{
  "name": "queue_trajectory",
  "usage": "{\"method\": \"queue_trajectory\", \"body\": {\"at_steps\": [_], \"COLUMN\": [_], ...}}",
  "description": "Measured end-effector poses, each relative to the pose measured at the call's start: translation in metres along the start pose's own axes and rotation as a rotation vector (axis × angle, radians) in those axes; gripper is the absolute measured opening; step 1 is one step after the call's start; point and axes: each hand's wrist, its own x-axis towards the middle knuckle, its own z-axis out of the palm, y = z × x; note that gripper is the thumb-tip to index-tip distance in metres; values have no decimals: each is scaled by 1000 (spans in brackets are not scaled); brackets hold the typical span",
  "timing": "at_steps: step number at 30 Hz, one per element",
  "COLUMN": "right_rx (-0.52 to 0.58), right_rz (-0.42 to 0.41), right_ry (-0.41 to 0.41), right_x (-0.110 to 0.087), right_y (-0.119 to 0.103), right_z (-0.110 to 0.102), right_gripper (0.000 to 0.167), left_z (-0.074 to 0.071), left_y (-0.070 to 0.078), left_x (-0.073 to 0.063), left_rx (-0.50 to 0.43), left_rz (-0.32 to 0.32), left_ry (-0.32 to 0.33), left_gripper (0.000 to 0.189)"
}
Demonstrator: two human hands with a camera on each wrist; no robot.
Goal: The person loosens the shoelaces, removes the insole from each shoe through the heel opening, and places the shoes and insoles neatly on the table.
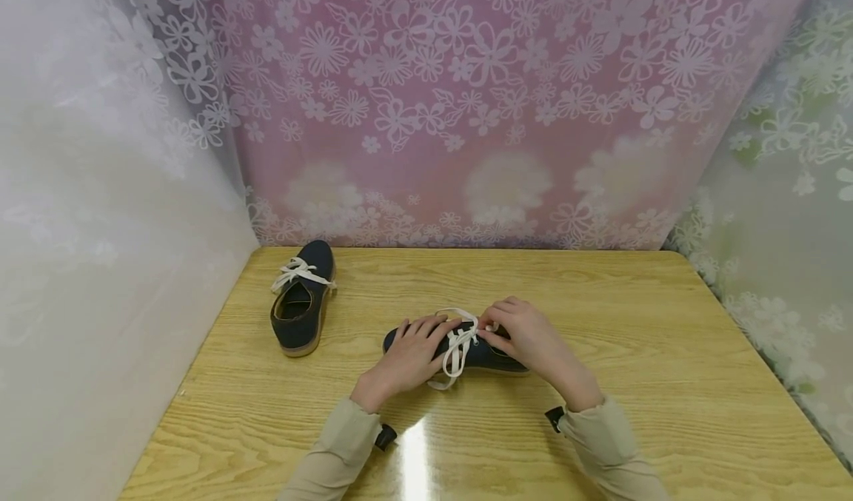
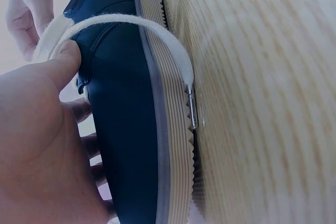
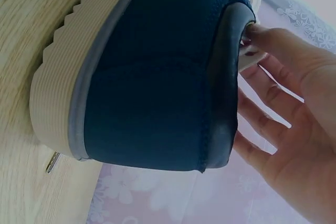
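Note:
A dark navy shoe [image 1: 506, 362] with a ribbed tan sole lies on the table, its toe to the left. A white shoelace [image 1: 455, 362] is tied in a bow over its front, with loops and ends spread to both sides. My left hand [image 1: 411, 354] rests across the toe part with fingers spread; its thumb [image 2: 68, 59] presses beside the laces. At the shoe's opening, my right hand [image 1: 529, 338] pinches the white lace between thumb and fingers, the exact grip partly hidden. In the right wrist view, the thumb lies by the padded collar [image 3: 226, 93].
A matching navy shoe [image 1: 296, 332] stands at the table's left side, toe toward the back, its white lace tied. The wooden table [image 1: 600, 286] meets flowered curtains [image 1: 426, 116] at the back and sides. One metal lace tip [image 2: 192, 109] hangs beside the sole.

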Motion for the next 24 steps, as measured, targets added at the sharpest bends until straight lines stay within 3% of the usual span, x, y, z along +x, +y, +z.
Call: {"method": "queue_trajectory", "body": {"at_steps": [5, 10, 16, 20, 24], "right_rx": [-53, -90, -118, -125, -122], "right_rz": [-30, -26, 57, 117, 116], "right_ry": [39, 135, 217, 206, 162], "right_x": [0, -2, -7, -9, -9], "right_y": [3, 11, 22, 27, 27], "right_z": [0, -7, -22, -28, -29], "right_gripper": [15, 17, 16, 13, 11], "left_z": [1, 2, 2, 2, 2], "left_y": [0, -1, -1, -2, -2], "left_x": [0, 1, 1, 1, 1], "left_rx": [2, 9, -14, -15, -21], "left_rz": [-5, 0, 1, -3, -2], "left_ry": [-5, -3, -10, -20, -18], "left_gripper": [59, 59, 58, 58, 59]}}
